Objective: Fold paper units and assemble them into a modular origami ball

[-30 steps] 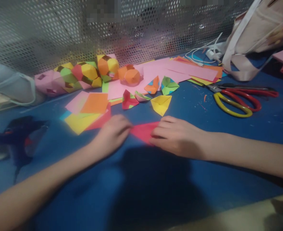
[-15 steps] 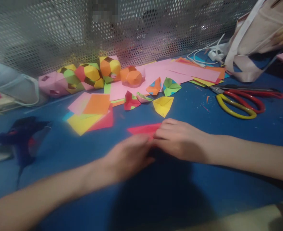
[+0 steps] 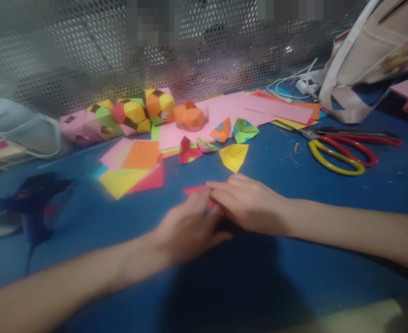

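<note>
– Where's your red paper [image 3: 194,189]?
– Mostly under your left fingers [image 3: 199,201] and right fingers [image 3: 223,196]; I can't tell whether either grips it.
– Your step?
– Probably creasing; the next move likely needs steady pressure.

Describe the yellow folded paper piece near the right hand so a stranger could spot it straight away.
On the blue table, find the right hand. Just beyond it sits the yellow folded piece. Unlike the two-coloured folded pieces beside and behind it, it shows only yellow.
</note>
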Demonstrator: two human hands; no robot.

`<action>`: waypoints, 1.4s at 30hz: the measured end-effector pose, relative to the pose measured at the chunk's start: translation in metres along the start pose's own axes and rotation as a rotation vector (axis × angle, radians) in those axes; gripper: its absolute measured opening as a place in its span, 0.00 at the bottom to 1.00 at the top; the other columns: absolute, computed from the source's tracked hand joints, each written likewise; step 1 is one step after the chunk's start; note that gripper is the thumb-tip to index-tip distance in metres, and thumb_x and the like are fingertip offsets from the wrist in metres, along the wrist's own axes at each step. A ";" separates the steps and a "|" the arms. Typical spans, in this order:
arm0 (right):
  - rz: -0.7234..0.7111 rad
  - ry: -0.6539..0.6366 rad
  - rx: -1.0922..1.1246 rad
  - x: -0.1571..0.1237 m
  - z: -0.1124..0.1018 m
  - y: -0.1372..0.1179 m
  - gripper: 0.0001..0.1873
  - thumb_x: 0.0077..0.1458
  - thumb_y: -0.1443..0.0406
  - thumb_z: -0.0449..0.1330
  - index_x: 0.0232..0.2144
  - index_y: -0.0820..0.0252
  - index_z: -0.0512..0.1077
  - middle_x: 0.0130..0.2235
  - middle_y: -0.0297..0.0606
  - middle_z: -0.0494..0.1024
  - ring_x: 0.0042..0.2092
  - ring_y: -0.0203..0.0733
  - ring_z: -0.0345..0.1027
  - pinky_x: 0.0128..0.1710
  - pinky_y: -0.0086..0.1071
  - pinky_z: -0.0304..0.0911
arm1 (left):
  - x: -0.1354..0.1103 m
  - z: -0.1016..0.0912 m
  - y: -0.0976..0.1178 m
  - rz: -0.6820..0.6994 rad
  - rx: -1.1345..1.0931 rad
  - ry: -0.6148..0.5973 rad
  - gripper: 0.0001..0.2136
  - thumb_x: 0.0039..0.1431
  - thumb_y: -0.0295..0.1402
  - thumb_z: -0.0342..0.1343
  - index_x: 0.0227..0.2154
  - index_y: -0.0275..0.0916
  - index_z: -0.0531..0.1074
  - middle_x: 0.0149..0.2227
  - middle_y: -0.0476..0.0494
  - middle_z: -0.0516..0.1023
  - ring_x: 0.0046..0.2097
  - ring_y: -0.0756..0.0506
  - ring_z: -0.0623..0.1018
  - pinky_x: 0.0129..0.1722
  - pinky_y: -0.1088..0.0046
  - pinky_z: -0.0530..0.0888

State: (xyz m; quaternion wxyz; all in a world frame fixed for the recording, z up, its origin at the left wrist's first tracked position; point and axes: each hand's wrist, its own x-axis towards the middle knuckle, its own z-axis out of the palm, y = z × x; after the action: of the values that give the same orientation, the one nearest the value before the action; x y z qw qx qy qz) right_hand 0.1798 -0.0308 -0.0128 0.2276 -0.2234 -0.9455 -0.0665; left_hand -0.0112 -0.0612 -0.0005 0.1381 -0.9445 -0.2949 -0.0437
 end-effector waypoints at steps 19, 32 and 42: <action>0.189 -0.409 -0.481 -0.010 -0.031 -0.002 0.11 0.47 0.78 0.51 0.27 0.71 0.73 0.21 0.49 0.76 0.21 0.44 0.66 0.32 0.38 0.49 | -0.004 -0.007 -0.006 -0.335 0.037 -0.170 0.21 0.53 0.51 0.54 0.30 0.34 0.73 0.34 0.32 0.76 0.31 0.40 0.76 0.27 0.67 0.74; 0.401 -0.507 -0.284 0.004 -0.048 0.015 0.07 0.55 0.69 0.52 0.30 0.63 0.70 0.23 0.44 0.78 0.25 0.46 0.71 0.30 0.36 0.52 | -0.004 -0.001 -0.030 -0.218 0.134 -0.007 0.16 0.63 0.43 0.46 0.32 0.36 0.70 0.23 0.43 0.72 0.27 0.44 0.72 0.22 0.72 0.62; 0.784 -0.301 0.190 0.011 -0.050 0.020 0.19 0.58 0.53 0.51 0.45 0.59 0.68 0.33 0.40 0.79 0.33 0.46 0.73 0.29 0.32 0.57 | -0.004 0.001 -0.029 -0.381 -0.296 0.131 0.11 0.60 0.31 0.44 0.23 0.39 0.64 0.21 0.51 0.66 0.22 0.52 0.64 0.22 0.78 0.59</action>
State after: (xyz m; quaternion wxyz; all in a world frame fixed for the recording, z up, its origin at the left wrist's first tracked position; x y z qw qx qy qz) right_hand 0.2007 -0.0202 0.0372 0.1149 -0.5510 -0.8136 0.1460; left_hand -0.0313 -0.0399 0.0043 0.0062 -0.8769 -0.4486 -0.1726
